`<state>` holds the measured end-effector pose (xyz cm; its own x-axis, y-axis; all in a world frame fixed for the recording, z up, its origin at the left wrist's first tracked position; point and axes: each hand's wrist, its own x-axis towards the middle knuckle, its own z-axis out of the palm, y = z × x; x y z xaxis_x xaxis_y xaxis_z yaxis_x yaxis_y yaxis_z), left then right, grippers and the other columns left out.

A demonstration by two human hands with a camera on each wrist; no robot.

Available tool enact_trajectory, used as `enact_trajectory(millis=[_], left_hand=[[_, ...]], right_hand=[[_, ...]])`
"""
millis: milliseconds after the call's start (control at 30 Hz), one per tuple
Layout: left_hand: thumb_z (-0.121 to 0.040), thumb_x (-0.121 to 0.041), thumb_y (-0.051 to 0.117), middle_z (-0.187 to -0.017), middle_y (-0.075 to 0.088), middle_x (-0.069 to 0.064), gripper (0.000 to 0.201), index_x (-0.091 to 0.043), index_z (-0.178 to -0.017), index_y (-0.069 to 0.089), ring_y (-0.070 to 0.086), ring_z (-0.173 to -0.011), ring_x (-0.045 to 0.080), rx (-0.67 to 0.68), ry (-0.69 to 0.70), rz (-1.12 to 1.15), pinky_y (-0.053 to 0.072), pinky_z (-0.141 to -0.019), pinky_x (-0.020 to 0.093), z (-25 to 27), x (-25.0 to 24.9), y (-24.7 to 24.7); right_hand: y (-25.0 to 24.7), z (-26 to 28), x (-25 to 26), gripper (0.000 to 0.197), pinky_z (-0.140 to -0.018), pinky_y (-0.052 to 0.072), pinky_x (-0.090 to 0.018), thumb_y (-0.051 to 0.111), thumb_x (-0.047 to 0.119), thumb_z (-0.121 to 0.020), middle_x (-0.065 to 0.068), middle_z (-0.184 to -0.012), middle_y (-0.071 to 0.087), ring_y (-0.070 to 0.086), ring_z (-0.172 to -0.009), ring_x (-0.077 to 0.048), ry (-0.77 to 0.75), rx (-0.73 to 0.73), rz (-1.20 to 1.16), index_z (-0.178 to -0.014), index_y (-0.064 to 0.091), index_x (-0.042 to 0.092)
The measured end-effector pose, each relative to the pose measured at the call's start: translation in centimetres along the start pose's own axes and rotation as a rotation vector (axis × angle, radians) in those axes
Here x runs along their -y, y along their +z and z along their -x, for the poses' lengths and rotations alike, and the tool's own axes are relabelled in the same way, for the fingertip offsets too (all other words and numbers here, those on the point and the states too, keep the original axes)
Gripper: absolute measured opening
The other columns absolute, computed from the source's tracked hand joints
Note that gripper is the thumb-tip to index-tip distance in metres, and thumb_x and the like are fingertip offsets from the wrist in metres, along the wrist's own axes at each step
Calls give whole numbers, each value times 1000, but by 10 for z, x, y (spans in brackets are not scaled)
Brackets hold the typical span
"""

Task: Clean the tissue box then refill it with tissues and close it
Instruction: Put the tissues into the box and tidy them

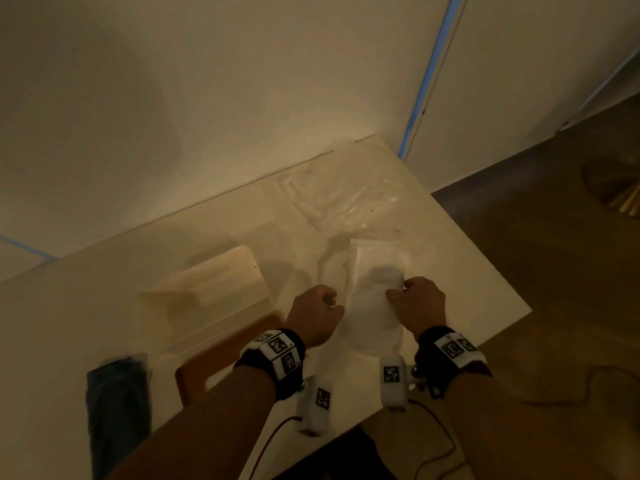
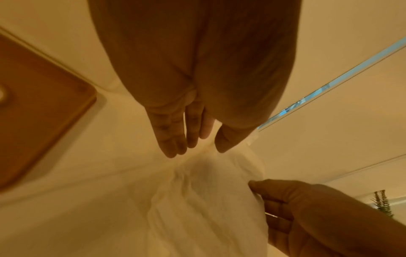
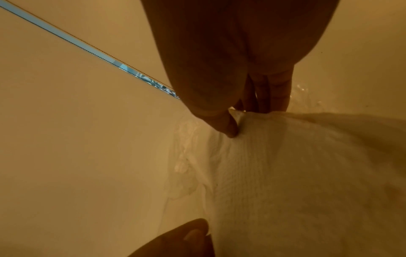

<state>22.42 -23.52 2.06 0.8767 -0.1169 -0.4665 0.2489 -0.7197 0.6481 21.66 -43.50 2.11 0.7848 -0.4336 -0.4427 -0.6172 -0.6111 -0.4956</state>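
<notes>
My left hand point(image 1: 320, 308) and my right hand point(image 1: 417, 301) are both on the stack of tissues point(image 1: 372, 306), which lies on the white table point(image 1: 485, 289) directly in front of me. The stack is long and narrow; its long axis runs away from me, from my wrists toward the far corner of the table, and it leans a little to the right at its far end. The far part is wrapped in clear plastic point(image 1: 398, 252), and the near part bulges up between my hands.

My left hand pinches the left edge of the stack: in the left wrist view the fingers point(image 2: 173, 139) and thumb close together on a gathered fold of tissue point(image 2: 197, 173). My right hand grasps the right edge, with the thumb point(image 3: 228, 127) pressing on top of the soft white paper point(image 3: 307, 173) and the other fingers curled behind the edge.

To the left of my left hand stands the tissue box point(image 1: 207, 299), pale wood in colour and open. Its long axis runs from near-left to far-right. Just beside my left wrist lies the wooden lid point(image 1: 221, 358) with its opening. Further left of that wrist lies a dark blue cloth point(image 1: 117, 417), long side toward me. Beyond my fingertips is more crumpled clear plastic point(image 1: 332, 199).
</notes>
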Motion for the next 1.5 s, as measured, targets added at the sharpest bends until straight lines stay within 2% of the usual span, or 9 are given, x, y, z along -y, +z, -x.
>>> enact_trajectory(millis=[167, 433, 667, 767, 900, 1067, 1133, 1333, 1500], left_hand=[[-88, -30, 67, -117, 69, 1, 28, -19, -114, 68, 64, -107, 22, 72, 16, -16, 49, -92, 31, -7, -4, 24], [-81, -33, 54, -103, 68, 2, 13, -32, -93, 59, 66, -95, 26, 15, -181, 258, 59, -86, 49, -15, 6, 41], [-79, -46, 71, -121, 63, 4, 67, -18, -137, 51, 64, -107, 27, -35, -317, 330, 58, -92, 45, -43, 10, 41], [-65, -51, 68, -109, 70, 5, 67, -15, -122, 64, 69, -98, 26, -17, -308, 282, 60, -87, 44, -53, 19, 50], [-68, -38, 68, -104, 71, 8, 31, -25, -97, 63, 70, -92, 27, -30, -323, 276, 62, -82, 43, -52, 23, 50], [-74, -33, 72, -125, 53, 6, 70, -31, -137, 40, 62, -96, 24, -66, -344, 516, 62, -77, 43, -50, 14, 39], [-65, -45, 69, -127, 55, 8, 63, -28, -124, 54, 62, -105, 30, -48, -314, 439, 60, -85, 48, -55, 15, 36], [-81, -36, 64, -90, 71, 7, 16, -21, -79, 66, 71, -86, 31, -93, -276, 336, 62, -78, 46, -53, 25, 40], [-87, -29, 65, -91, 72, 6, 10, -23, -79, 66, 71, -85, 29, -155, -254, 256, 61, -79, 43, -54, 25, 37]], right_hand=[[-5, -12, 1, 25, -72, 53, -34, 68, 23, -85, -17, -94, 72, 62, -79, -30, 4, 31, -39, -93, 71, -1], [-17, -25, -4, 11, -69, 43, -31, 64, 20, -84, -3, -79, 60, 59, -81, -28, -22, 65, -62, -83, 63, 10], [-21, -39, -2, 22, -81, 53, -38, 66, 26, -86, -7, -97, 67, 62, -92, -29, -113, 123, 9, -100, 67, 9], [-19, -42, 1, 27, -76, 48, -34, 69, 32, -86, -5, -94, 63, 59, -88, -26, -152, 141, 52, -99, 66, 8], [-20, -46, 4, 19, -69, 41, -30, 71, 29, -85, 2, -75, 56, 55, -79, -23, -176, 124, 65, -82, 60, 13], [-30, -54, 5, 20, -79, 56, -42, 73, 26, -81, -8, -86, 67, 64, -84, -27, -188, 153, 16, -84, 66, 9], [-32, -57, 5, 16, -79, 56, -40, 74, 25, -81, -7, -87, 68, 64, -85, -26, -204, 158, 23, -85, 67, 11], [-34, -58, 8, 14, -83, 56, -43, 77, 24, -79, -4, -92, 69, 64, -89, -25, -207, 182, -43, -89, 69, 17], [-35, -50, 11, 10, -78, 54, -38, 76, 22, -79, -2, -88, 67, 63, -86, -23, -232, 156, -63, -83, 68, 19]])
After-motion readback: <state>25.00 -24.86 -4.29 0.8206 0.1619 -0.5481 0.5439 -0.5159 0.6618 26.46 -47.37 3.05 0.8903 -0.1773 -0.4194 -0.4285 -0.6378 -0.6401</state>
